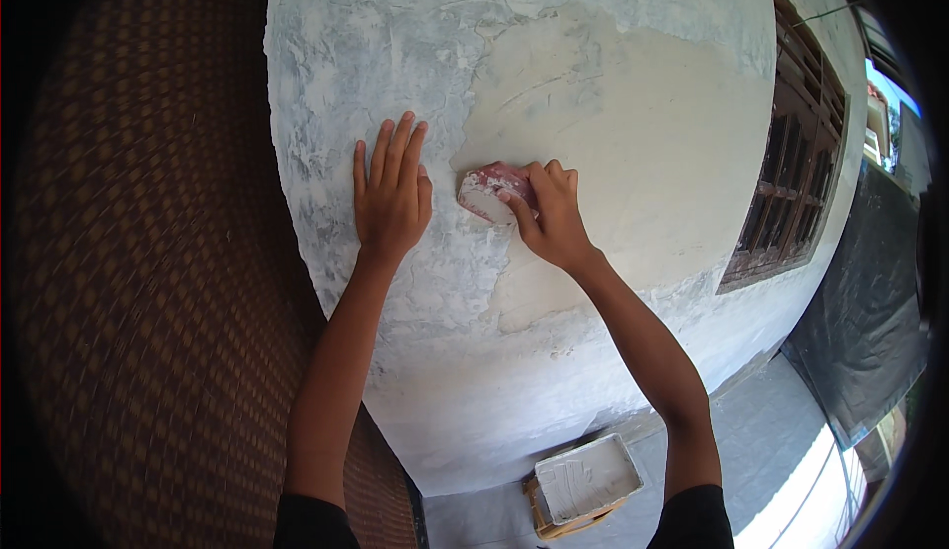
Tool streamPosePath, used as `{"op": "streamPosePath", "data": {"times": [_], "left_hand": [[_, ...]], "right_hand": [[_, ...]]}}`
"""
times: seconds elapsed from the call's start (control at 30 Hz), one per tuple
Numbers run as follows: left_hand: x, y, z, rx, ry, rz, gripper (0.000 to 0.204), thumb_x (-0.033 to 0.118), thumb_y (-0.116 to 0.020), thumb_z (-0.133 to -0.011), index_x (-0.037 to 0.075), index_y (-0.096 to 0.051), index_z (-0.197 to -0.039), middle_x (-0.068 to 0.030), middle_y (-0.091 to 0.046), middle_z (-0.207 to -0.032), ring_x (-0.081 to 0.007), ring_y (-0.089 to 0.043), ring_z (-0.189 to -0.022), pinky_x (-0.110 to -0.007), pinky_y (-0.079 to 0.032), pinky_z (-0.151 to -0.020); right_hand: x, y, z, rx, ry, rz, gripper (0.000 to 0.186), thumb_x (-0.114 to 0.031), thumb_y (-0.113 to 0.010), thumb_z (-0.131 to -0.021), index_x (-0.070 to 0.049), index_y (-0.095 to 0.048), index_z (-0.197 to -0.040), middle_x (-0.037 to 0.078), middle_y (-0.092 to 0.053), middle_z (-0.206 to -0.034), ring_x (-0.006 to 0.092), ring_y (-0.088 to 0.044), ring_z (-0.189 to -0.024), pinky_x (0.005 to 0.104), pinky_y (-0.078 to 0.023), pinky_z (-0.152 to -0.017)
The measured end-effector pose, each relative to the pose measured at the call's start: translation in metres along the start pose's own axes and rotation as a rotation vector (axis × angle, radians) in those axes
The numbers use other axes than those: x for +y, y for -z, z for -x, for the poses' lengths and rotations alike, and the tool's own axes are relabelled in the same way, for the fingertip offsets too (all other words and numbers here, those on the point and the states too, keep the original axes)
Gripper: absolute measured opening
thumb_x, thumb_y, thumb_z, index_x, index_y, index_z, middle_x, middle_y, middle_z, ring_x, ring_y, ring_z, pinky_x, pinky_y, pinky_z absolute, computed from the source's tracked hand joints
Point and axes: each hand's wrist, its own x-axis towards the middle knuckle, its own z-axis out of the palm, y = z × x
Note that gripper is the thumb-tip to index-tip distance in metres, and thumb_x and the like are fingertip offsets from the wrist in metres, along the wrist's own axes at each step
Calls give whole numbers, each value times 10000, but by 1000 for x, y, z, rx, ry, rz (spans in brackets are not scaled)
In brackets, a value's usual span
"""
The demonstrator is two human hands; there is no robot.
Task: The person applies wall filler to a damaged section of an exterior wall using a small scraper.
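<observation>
Partly reddish tool (486, 200) — perhaps a scraper, white-smeared face, rounded outline

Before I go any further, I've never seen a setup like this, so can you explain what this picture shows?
There's no machine here, only a person's two bare hands. The single picture comes from a wide fisheye camera worn on the head, so straight edges bend near its rim. The left hand appears to rest on a pale, patchy wall, fingers spread upward. The right hand grips a reddish tool smeared with white, at the wall. Below, on the grey floor, stands an open container holding white paste. A brown window is at the right, a brown woven panel at the left.
</observation>
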Motion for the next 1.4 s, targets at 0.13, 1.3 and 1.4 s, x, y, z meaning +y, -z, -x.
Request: {"op": "streamPosePath", "data": {"times": [0.13,1.3,1.4], "left_hand": [[-2,-1,-1,-4,2,-11,517,109,-458,-950,112,-448,-1467,-67,-418,-1547,-277,-358,-1449,-547,-201,-1194],[3,-2,-2,25,14,-43,501,98,-479,-934,90,-497,-1435,-48,-454,-1529,-242,-393,-1430,-524,-235,-1191],[0,-3,0,12,10,-13,512,78,-454,-944,99,-458,-1456,-67,-434,-1536,-272,-365,-1446,-536,-211,-1194]], "right_hand": [[41,27,-25,294,-252,116,251,-201,-667,-915,-34,-589,-1085,108,-578,-890,253,-501,-823,392,-307,-806],[33,46,-24,531,-539,-523,298,-277,-633,-987,3,-549,-1048,67,-614,-908,94,-557,-742,268,-481,-630],[-4,7,5,32,-146,-159,240,-201,-689,-921,-34,-601,-1071,98,-548,-862,224,-454,-808,357,-290,-819]]}}
